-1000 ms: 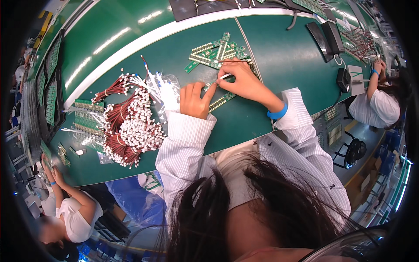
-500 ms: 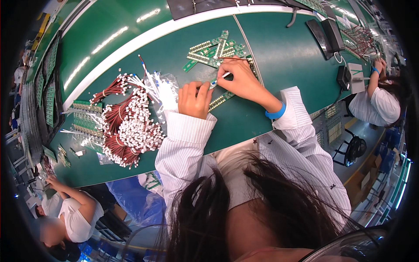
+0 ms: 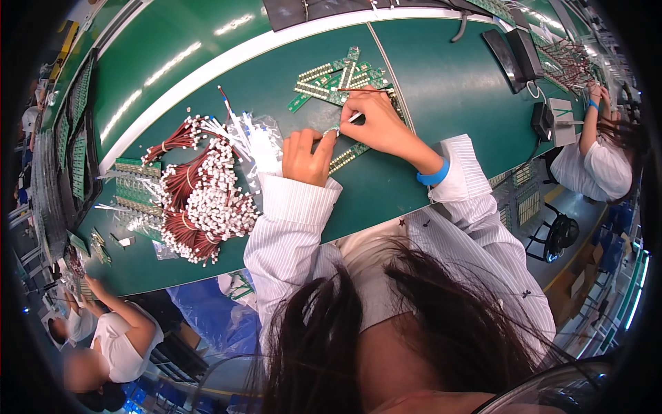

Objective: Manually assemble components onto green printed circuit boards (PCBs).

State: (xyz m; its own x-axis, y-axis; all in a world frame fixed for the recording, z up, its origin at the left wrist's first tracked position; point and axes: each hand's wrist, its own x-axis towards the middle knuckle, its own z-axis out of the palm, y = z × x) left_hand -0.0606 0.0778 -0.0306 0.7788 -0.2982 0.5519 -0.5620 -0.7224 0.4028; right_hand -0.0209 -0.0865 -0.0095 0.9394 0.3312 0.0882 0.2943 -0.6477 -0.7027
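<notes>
My left hand [image 3: 308,155] and my right hand [image 3: 374,125] meet over the green bench [image 3: 427,83]. Together they pinch a narrow green circuit strip [image 3: 334,130] with a small white connector at its end. A thin red wire runs from my right hand's top toward the pile of green circuit strips [image 3: 331,79] just beyond my fingers. More strips [image 3: 348,155] lie under my hands. To the left sits a heap of red wire bundles with white connectors [image 3: 203,200]. My right wrist wears a blue band [image 3: 433,176].
Green circuit boards [image 3: 134,186] lie at the bench's left side, with clear plastic bags [image 3: 258,141] near the wires. A black device [image 3: 514,52] rests at the right. One person [image 3: 600,148] works at the right end, another [image 3: 117,338] at lower left.
Both hands stay at the same spot over the strips. My fingers have shifted slightly on the strip and connector. The person at lower left has moved an arm along the bench edge.
</notes>
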